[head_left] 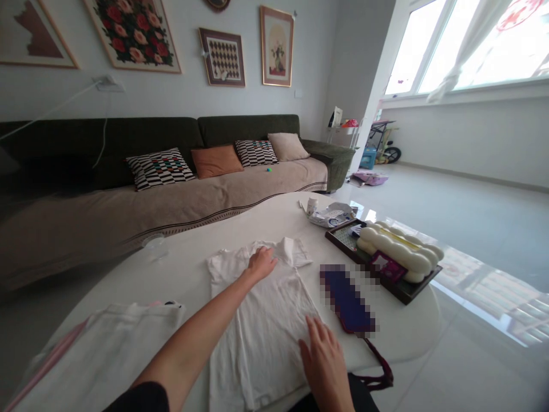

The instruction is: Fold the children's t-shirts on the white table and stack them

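A white T-shirt lies spread on the white table in front of me, with light creases down its body and bunched cloth around its upper end. My left hand reaches across and rests on the upper part, its fingers lying on the fabric. Near the lower right edge of the shirt is my right hand, fingers apart and flat against the cloth, holding nothing. Beside the shirt on the right lies a phone, its screen blurred out, with a dark red strap hanging from it.
Folded white and pink clothes lie at the table's left. A clear plastic bowl stands behind them. To the right, a dark tray carries a cream tissue box; a crumpled packet sits behind it. A sofa runs along the far side.
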### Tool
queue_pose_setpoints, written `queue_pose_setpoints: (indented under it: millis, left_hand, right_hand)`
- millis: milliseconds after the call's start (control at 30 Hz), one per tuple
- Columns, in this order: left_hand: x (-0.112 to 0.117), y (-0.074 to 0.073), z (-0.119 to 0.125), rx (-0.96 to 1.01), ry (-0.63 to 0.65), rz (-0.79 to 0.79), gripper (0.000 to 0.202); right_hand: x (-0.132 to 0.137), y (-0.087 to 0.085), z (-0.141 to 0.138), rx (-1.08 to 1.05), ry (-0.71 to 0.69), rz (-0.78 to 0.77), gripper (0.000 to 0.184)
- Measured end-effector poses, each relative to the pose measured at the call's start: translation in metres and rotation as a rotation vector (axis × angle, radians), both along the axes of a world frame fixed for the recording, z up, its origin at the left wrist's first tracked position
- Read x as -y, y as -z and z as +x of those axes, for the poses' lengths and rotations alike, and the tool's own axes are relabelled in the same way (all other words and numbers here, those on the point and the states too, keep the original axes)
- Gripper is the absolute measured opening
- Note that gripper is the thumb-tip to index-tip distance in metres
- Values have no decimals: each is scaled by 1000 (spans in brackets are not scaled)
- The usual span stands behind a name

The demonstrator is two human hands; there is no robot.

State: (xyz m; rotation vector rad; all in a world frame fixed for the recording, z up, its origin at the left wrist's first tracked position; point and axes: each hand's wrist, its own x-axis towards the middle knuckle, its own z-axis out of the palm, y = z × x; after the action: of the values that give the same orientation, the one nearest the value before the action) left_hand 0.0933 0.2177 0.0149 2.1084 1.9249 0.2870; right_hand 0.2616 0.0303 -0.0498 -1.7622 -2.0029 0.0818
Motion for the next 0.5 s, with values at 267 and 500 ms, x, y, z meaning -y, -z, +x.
queue_pose_setpoints:
  millis: [267, 500]
  left_hand:
    - [-20, 28, 100, 330, -85, 17, 25]
    - [-23, 36, 49, 921, -334, 76, 8]
  right_hand:
    - [-9, 11, 36, -21, 139, 94, 23]
    - [-5, -13, 21, -206, 35, 86, 12]
